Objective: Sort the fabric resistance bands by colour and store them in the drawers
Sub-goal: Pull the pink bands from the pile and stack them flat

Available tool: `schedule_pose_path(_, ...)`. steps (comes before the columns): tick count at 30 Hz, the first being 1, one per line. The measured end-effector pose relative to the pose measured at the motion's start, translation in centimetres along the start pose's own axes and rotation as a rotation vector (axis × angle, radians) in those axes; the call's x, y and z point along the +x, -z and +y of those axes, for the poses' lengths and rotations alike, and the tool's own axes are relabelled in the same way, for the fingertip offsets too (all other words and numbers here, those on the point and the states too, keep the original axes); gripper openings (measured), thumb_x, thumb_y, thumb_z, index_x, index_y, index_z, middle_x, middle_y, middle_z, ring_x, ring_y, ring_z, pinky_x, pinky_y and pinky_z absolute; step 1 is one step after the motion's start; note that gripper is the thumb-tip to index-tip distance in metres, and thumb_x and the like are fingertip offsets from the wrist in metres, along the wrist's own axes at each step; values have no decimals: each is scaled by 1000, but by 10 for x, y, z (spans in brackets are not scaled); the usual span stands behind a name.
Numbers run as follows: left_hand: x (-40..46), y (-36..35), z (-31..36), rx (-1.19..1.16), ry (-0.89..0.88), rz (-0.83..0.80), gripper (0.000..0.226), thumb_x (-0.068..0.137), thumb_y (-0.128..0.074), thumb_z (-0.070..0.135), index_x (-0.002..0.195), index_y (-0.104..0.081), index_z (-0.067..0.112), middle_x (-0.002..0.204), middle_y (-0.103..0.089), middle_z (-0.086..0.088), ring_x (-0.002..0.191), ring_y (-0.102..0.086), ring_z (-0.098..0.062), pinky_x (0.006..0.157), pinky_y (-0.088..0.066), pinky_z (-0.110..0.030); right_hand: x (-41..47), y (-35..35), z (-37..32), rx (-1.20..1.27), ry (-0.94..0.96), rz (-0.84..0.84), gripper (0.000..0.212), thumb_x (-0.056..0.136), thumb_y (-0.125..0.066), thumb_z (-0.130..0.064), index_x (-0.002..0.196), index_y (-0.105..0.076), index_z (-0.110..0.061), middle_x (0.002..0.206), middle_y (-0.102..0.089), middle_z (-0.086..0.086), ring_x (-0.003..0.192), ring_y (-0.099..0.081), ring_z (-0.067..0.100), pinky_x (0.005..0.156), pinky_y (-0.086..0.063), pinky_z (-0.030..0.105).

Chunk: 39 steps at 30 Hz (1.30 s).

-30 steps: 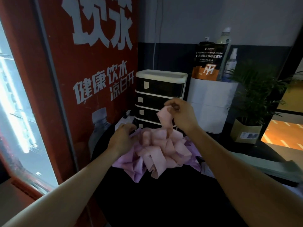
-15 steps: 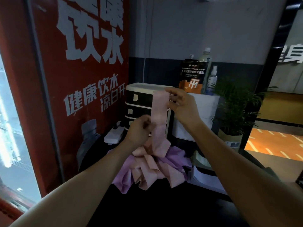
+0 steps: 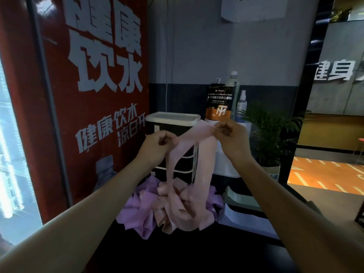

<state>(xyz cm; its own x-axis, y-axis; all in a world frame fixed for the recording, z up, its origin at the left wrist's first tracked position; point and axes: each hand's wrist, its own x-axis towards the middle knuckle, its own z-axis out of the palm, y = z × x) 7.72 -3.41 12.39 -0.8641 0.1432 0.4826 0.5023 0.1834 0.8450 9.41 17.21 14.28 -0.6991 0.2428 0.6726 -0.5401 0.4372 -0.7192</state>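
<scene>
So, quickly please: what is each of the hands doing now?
Left hand: closed, pinching the pink band.
Right hand: closed, pinching the same pink band at its other end.

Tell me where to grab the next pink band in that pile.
Judging by the heap, pinch a raised pink fold on top, coming from above: pink loops lie over the purple bands, so they should lift free first.

I count two hands, the left hand point(image 3: 157, 143) and the right hand point(image 3: 231, 137); one pink band point(image 3: 194, 133) raised between them; one drawer unit point(image 3: 173, 120); one potted plant point(image 3: 269, 133); one orange-and-black pouch point(image 3: 219, 104); the heap of bands point(image 3: 169, 207) is too tangled to count.
</scene>
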Motion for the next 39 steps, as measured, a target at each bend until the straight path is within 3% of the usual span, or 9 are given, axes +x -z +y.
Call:
schedule_pose_path(6, -10, -5, -12, 252, -10, 55, 14, 88, -57, 4, 84, -61, 16, 85, -62, 2, 83, -58, -14, 71, -46, -25, -28, 21, 6, -187, 39, -140, 15, 77, -73, -9, 75, -62, -18, 74, -47, -8, 62, -40, 5, 61, -35, 19)
schedule_pose_path(12, -11, -20, 3, 143, -60, 149, 21, 92, -49, 4, 85, -55, 23, 85, -59, 3, 80, -56, -14, 68, -44, -23, -56, 29, -9, -139, -5, -659, 10, 74, -76, -10, 79, -69, -13, 85, -62, -4, 75, -55, 6, 70, -43, 11)
schedule_pose_path(17, -20, -28, 20, 1, -140, 106, 27, 91, -49, -2, 86, -56, 24, 90, -62, 0, 85, -58, -13, 75, -47, -26, -43, 24, -16, -37, -19, -338, 5, 88, -61, -10, 89, -64, -15, 84, -62, -8, 74, -54, 1, 70, -42, 6)
schedule_pose_path(21, -24, -31, 25, -66, -146, 44, 25, 90, -51, -2, 86, -59, 21, 85, -63, 2, 75, -57, -9, 63, -45, -18, -39, 13, -25, 14, -79, -337, 22, 91, -58, -20, 111, -60, -10, 94, -59, -3, 79, -54, 0, 65, -42, 0)
schedule_pose_path(25, -32, -34, 24, -99, -134, -7, 20, 90, -53, 0, 89, -60, 18, 87, -65, -1, 77, -60, -10, 64, -49, -18, -43, 4, -31, 55, -92, -379, 3, 87, -62, -10, 88, -65, -12, 83, -63, -3, 80, -60, 10, 76, -51, 18)
schedule_pose_path(31, -48, -43, 14, -266, 90, -102, 24, 98, -42, 25, 108, -58, 9, 105, -65, -14, 99, -62, -25, 82, -52, -32, -46, 4, -29, 50, -166, -302, 17, 89, -57, -3, 79, -63, -16, 83, -63, 1, 83, -61, 18, 79, -54, 31)
schedule_pose_path(33, -55, -52, 10, -65, 73, -121, 18, 91, -57, 22, 106, -54, 12, 98, -63, -5, 93, -60, -21, 75, -50, -25, -46, 4, -28, 73, -202, -274, 14, 90, -55, -2, 82, -63, -11, 89, -64, 8, 87, -62, 22, 81, -54, 36)
schedule_pose_path(35, -59, -62, 1, 71, 75, -149, 29, 82, -68, 13, 106, -52, 13, 99, -62, -5, 93, -60, -22, 79, -52, -33, -47, 6, -26, 77, -233, -236, 12, 90, -54, -1, 85, -63, -8, 91, -64, 10, 89, -62, 24, 82, -54, 39)
schedule_pose_path(39, -59, -68, -24, 275, 66, -58, 27, 76, -63, -3, 98, -54, 11, 93, -59, -5, 88, -57, -22, 75, -45, -30, -48, 16, -14, 162, -320, -134, 16, 91, -52, -1, 79, -60, -7, 81, -60, 7, 81, -57, 21, 73, -54, 35)
